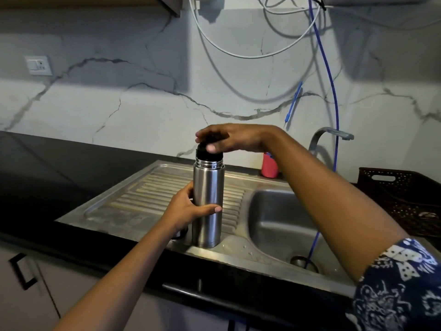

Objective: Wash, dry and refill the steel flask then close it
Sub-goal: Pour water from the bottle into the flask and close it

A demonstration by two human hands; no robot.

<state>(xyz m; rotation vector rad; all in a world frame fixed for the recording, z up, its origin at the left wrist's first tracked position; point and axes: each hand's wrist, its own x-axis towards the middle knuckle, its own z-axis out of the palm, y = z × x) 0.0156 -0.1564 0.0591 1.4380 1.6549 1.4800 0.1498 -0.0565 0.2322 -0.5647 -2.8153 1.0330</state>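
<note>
- The grey-veined marble wall (pixel 119 103) fills the background, with white cables (pixel 238 53) looping down it and a blue hose (pixel 329 75) that hangs into the sink basin.
- A black desk (pixel 47 168) runs along the wall and carries a steel sink (pixel 133 201), with a ribbed drainboard on the left and the basin on the right.
- A dark perforated basket (pixel 405 194) sits on the desk at the far right, beside the basin.
- The steel flask (pixel 208 187) stands upright on the near part of the drainboard, just left of the basin.
- The right hand (pixel 233 137), on an arm with a blue-and-white patterned sleeve (pixel 401 283), reaches over the basin to the flask's top; its fingers (pixel 212 147) curl down around the black stopper (pixel 202 154) seated in the flask's mouth.
- The left hand (pixel 186 209) grips the flask at mid-height, its fingers (pixel 210 208) wrapped round the steel body.
- A curved tap (pixel 331 134) rises behind the basin.
- A pink cup (pixel 269 167) stands at the back edge of the sink, partly hidden by the right forearm.
- A small dark round object (pixel 179 234) lies on the drainboard behind the left wrist, too hidden to identify.
- A white switch plate (pixel 39 65) is on the wall at the left.
</note>
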